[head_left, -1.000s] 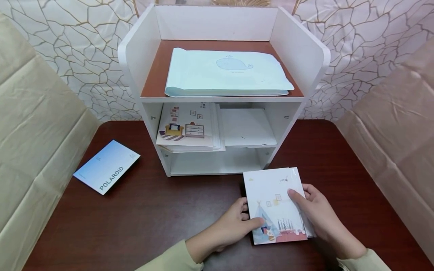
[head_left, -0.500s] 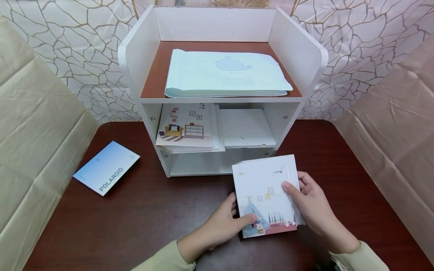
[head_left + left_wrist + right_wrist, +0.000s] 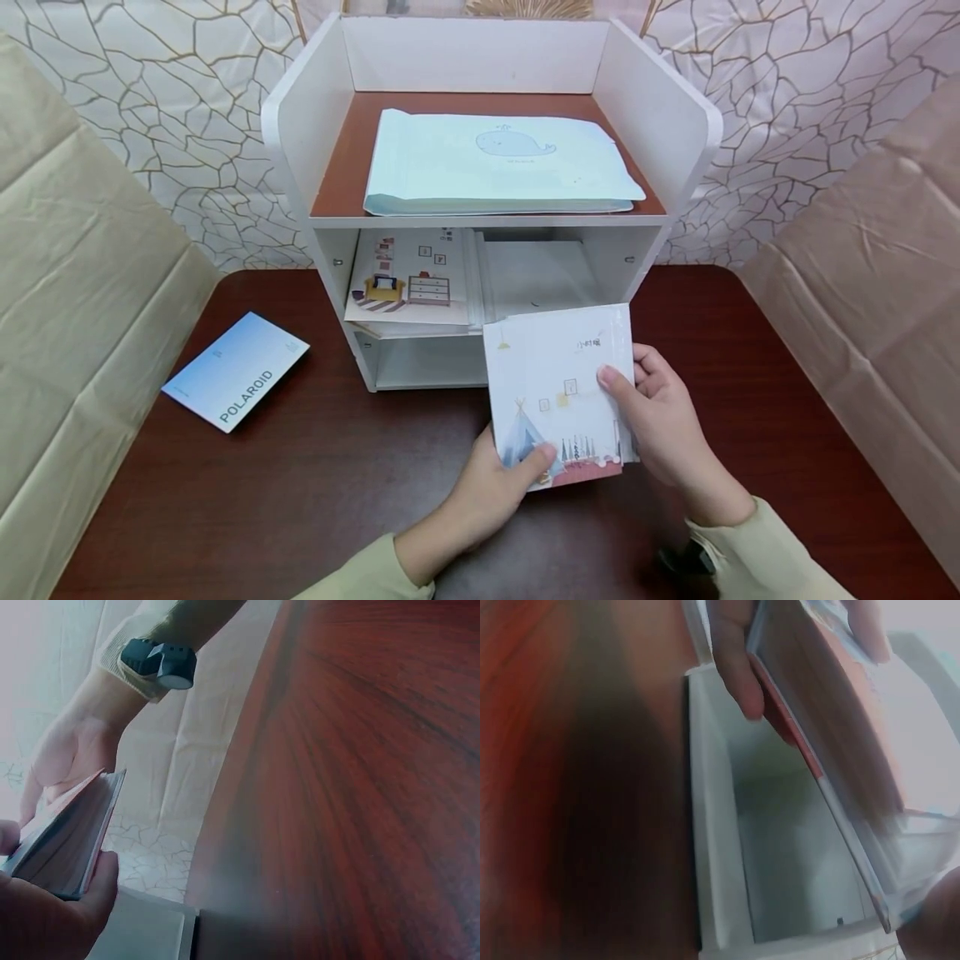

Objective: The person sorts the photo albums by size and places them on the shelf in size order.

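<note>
A white book [image 3: 555,358] with a blue tent drawing and a pink strip on its cover is held up in front of the shelf unit by both hands. My left hand [image 3: 483,496] grips its lower left corner, thumb on the cover and fingers behind. On the right edge, my right hand [image 3: 667,421] pinches it with the thumb on the cover. In the left wrist view the thick block of pages of the book [image 3: 71,840] shows between the covers. From the right wrist, the book [image 3: 832,735] tilts above the lower shelf opening.
The white shelf unit [image 3: 288,142] stands at the back. A pale whale-print folder [image 3: 450,158] lies on top. A stack of illustrated books [image 3: 408,275] fills the middle shelf's left side. A blue Polaroid booklet [image 3: 236,367] rests on the table [image 3: 300,500] at left.
Both hands have carried the book up and to the left, from over the table to before the middle shelf, where it overlaps the shelf's right part. The other things stay put.
</note>
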{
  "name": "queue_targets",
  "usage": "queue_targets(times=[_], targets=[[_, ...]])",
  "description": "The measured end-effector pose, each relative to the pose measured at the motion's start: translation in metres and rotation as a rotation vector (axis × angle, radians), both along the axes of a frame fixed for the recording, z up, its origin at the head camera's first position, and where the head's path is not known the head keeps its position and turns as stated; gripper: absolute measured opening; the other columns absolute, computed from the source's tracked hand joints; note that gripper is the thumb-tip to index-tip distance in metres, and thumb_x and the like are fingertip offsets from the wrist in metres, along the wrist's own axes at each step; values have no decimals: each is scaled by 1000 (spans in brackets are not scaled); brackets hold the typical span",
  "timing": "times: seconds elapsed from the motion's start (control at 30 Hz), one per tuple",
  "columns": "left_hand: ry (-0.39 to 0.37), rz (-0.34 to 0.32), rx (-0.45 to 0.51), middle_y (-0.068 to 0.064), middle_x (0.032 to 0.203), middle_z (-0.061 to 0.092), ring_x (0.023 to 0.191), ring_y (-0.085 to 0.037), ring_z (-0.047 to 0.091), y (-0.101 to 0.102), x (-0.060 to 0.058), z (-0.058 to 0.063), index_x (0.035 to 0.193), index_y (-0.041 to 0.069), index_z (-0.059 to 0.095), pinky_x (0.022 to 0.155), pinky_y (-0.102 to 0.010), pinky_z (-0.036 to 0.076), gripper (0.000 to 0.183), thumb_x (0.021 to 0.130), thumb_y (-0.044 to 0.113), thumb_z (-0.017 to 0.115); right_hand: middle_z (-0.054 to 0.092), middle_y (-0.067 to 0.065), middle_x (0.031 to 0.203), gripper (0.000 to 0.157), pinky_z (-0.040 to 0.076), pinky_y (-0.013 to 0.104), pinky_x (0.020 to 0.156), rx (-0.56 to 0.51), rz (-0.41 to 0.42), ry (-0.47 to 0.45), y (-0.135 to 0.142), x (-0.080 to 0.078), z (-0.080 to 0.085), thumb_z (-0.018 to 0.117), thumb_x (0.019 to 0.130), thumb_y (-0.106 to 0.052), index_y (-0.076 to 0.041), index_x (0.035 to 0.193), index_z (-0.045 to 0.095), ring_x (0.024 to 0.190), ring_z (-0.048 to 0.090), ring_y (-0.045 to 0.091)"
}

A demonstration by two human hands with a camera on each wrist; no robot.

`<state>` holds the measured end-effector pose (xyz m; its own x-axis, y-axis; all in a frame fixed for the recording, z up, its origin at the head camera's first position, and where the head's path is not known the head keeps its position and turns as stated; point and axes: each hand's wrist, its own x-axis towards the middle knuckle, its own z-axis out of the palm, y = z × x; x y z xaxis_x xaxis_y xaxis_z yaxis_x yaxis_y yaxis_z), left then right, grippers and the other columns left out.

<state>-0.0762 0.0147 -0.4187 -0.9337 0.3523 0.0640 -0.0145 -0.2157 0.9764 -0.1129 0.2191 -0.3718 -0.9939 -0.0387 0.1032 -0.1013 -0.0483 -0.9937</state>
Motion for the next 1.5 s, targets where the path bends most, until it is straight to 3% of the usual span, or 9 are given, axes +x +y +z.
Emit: queue_targets(times=[0.27,0.5,0.87,1.03,1.27,1.5], targets=[[-5,69,12,-9,109,68,95,-19,66,-5,-6,6,128,8,52,79,-30,54,36,95,17,63,67,11,110,40,58,36,67,-15,21,-83,-9,-13,4,64,95,-17,-4,127,44,82,68,21],[-60,63,38,-11,111,68,96,-20,66,-7,-8,10,129,7,52,80,-31,54,36,96,16,62,66,11,113,45,58,37,69,-13,41,-133,-9,-16,4,64,95,-21,-5,130,40,84,68,21],[-92,76,68,-14,109,68,95,-22,68,-8,-8,14,129,4,53,78,-34,56,36,96,15,61,61,16,120,53,57,42,70,65,72,-166,-4,-9,6,62,96,-25,-7,136,33,88,68,26],[-62,74,79,-14,111,68,97,-24,67,-11,-11,19,129,5,53,80,-35,55,34,98,17,59,61,18,117,53,57,46,70,87,125,-177,-3,-8,7,62,96,-23,-8,137,32,87,69,30],[-48,89,80,-16,114,66,100,-24,66,-18,-22,32,130,3,52,80,-35,55,34,99,17,56,63,21,114,52,56,38,77,139,212,-167,-3,-1,3,63,96,-16,-3,135,31,92,68,28],[-83,51,85,-14,118,63,105,-22,63,-26,-34,44,131,2,50,84,-32,53,35,100,17,52,60,24,117,47,54,49,80,-13,295,-164,-4,3,-4,59,97,-7,4,133,31,93,67,32]])
